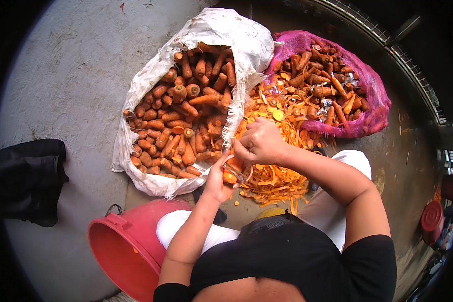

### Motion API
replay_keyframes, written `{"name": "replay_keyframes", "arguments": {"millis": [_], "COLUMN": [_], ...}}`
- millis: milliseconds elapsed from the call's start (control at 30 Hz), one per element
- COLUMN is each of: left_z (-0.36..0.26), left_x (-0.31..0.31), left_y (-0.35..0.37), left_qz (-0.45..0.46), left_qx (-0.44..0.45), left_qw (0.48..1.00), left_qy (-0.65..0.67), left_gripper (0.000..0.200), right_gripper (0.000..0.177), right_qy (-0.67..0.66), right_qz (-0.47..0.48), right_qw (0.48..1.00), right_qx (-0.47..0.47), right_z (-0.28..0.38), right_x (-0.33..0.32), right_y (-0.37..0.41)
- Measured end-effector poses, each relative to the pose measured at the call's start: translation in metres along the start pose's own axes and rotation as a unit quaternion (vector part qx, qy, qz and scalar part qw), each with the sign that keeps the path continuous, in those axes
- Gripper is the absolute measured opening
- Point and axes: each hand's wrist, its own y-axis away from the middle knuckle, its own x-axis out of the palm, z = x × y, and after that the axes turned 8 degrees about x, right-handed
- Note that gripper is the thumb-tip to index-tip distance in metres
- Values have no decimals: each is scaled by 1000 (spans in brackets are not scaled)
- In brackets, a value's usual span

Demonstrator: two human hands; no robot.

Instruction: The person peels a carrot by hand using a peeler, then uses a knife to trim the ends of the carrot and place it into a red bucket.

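Observation:
My left hand is wrapped around an orange carrot, whose cut-looking end shows between the fingers. Just above it, my right hand is closed, knuckles up, close against the carrot's upper part. A thin, curved metal tool that looks like a peeler shows beside the carrot, below the right hand; its handle is hidden. Beneath both hands lies a heap of carrot peelings, with round cut slices farther back.
A white woven sack full of unpeeled carrots lies open at front left. Behind right, a pink mesh sack holds carrots and scraps. By my left leg a red bucket lies tipped. Black cloth rests on the floor.

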Motion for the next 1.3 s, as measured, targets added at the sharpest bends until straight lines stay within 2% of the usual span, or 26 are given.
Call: {"name": "replay_keyframes", "arguments": {"millis": [67,133,200,233,267,300,367,433,467,567,633,733,767,833,933,1033,1133,1167,1233,1267,1300], "left_z": [2,2,0,-1,-2,-3,-6,-6,-6,-4,-3,2,4,5,6,8,7,7,5,3,3], "left_x": [-7,-7,0,1,0,-1,-3,-9,-8,-8,-13,12,5,-8,-4,-2,-15,-16,-11,-6,-6], "left_y": [-1,3,9,11,14,16,17,15,15,11,7,6,3,0,2,1,0,1,4,6,8], "left_qz": [-9,32,42,59,76,93,122,141,138,136,143,-115,-80,-10,-12,-24,44,56,81,86,89], "left_qx": [9,15,22,13,5,-5,-11,-11,-7,0,2,3,-1,-8,-1,5,12,15,22,12,9], "left_qw": [1000,999,998,998,997,995,992,989,989,988,986,992,996,999,999,1000,999,998,994,994,994], "left_qy": [-4,-8,-34,-32,-30,-29,0,42,51,73,84,52,47,38,33,20,-25,-39,-68,-74,-71], "left_gripper": [35,36,39,40,40,41,43,45,46,46,44,40,38,35,33,34,39,42,46,51,50], "right_gripper": [37,36,38,50,53,51,49,46,44,42,39,42,41,39,35,37,38,40,45,48,50], "right_qy": [23,57,151,139,267,260,228,134,44,-19,33,-34,-28,-28,-19,-28,6,19,82,127,205], "right_qz": [-9,-24,-54,6,-17,0,-37,-30,-1,11,-48,-15,-8,4,44,27,10,-28,-38,-10,28], "right_qw": [1000,998,983,971,949,933,913,922,928,968,996,999,999,999,999,999,1000,999,990,973,953], "right_qx": [10,24,88,192,165,247,336,362,371,252,62,-26,-44,-37,-8,-8,-1,40,110,192,222], "right_z": [-7,-20,-68,-83,-108,-117,-122,-97,-76,-43,-24,8,10,12,11,9,-6,-21,-57,-77,-98], "right_x": [-3,-9,-9,-19,-24,-34,-34,-36,-42,-29,-16,-14,-12,-11,-11,-8,-12,-7,-14,-18,-24], "right_y": [-1,-6,-11,-16,-15,-15,-13,-22,-25,-22,-18,-8,-4,0,3,4,-3,-4,-12,-15,-18]}}
